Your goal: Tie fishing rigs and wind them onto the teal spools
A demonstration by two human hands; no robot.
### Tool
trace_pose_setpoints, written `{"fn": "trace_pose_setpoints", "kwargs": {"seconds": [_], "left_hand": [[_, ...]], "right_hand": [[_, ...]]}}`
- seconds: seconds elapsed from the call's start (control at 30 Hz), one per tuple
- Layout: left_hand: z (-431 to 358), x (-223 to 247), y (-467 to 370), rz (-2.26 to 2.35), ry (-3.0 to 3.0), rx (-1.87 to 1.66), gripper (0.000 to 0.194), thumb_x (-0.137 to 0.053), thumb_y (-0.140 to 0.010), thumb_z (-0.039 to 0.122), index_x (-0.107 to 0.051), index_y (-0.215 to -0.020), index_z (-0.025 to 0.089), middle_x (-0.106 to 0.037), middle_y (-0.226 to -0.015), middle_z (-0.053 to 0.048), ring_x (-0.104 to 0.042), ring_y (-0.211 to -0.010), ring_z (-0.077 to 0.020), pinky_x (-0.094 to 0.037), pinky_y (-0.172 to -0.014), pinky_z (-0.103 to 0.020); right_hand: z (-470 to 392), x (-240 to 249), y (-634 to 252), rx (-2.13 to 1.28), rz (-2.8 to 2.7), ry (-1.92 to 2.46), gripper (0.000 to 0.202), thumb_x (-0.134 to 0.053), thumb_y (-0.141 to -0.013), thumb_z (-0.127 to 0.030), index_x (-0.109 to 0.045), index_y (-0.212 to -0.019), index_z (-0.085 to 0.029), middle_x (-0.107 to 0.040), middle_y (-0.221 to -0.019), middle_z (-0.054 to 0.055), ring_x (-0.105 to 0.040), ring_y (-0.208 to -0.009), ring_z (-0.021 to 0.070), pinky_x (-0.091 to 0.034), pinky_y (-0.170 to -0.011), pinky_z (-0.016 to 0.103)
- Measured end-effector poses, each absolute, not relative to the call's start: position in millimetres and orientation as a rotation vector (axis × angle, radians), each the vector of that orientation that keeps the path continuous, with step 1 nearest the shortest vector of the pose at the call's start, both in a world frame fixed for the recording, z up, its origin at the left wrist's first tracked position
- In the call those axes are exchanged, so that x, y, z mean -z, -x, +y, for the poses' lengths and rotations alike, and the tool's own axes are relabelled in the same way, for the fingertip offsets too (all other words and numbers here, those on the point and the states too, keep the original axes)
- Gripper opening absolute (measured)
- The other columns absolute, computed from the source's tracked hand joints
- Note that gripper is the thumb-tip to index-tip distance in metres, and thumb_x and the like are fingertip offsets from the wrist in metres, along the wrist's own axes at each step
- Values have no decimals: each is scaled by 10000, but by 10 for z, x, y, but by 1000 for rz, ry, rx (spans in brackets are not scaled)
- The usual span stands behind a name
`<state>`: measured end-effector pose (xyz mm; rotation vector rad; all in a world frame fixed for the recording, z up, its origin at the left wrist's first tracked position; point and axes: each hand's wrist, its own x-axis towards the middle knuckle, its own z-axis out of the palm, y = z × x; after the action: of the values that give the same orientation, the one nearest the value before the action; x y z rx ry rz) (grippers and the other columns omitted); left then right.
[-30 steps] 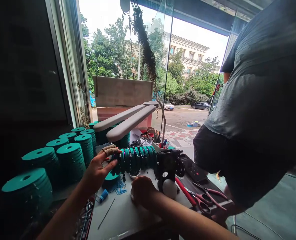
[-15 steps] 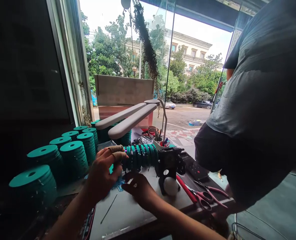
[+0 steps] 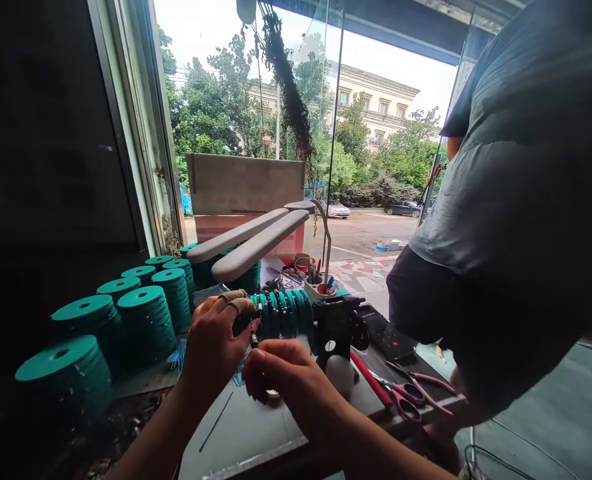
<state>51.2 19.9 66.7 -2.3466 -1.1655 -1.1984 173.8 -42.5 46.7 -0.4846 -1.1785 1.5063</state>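
Note:
My left hand [image 3: 215, 337], with brownish wraps on two fingers, curls at the near left end of a row of green spools [image 3: 283, 313] wound with dark thread or beads. Its fingers and thumb close toward each other; what lies between them is too dark to make out. Just below, my right hand [image 3: 283, 367] has its thumb and forefinger pinched by a small dark cylinder-like piece [image 3: 254, 340] with a paler end. The two hands almost meet there. The spools sit on a black stand [image 3: 333, 330] on the worktable.
Stacks of green discs [image 3: 143, 313] stand at the left. A white lamp [image 3: 261, 247] reaches over the spools. Scissors [image 3: 406, 400], pliers [image 3: 429, 390] and a thin rod [image 3: 216, 421] lie on the table [image 3: 249, 440]. A person in a grey shirt [image 3: 501, 173] stands close on the right.
My right hand has risen slightly toward my left, and its thumb and forefinger now pinch the small dark piece. My left hand stays by the spools. The view has shifted a little.

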Motion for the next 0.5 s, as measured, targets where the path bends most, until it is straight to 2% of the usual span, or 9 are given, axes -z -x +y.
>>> {"fn": "trace_pose_setpoints", "kwargs": {"seconds": [0.2, 0.5], "left_hand": [[195, -697, -520, -1186, 2337, 1197, 202, -495, -729, 160, -659, -846, 161, -677, -960, -95, -577, -907, -265, -425, -838, -436], [185, -729, -529, -1167, 2351, 1161, 209, -509, -722, 170, -674, -850, 154, -674, -999, -111, -576, -956, -284, -383, -878, -471]], "right_hand": [[-403, -372, -1771, -1588, -1093, 377, 264, -624, -714, -340, -585, -598, -107, -487, -495, -10, -389, -435, 60, -251, -451, 209], [-357, -295, -1806, -1652, -1023, 315, 251, -614, -724, -315, -562, -586, -112, -499, -499, -5, -424, -427, 71, -272, -438, 208]]}}
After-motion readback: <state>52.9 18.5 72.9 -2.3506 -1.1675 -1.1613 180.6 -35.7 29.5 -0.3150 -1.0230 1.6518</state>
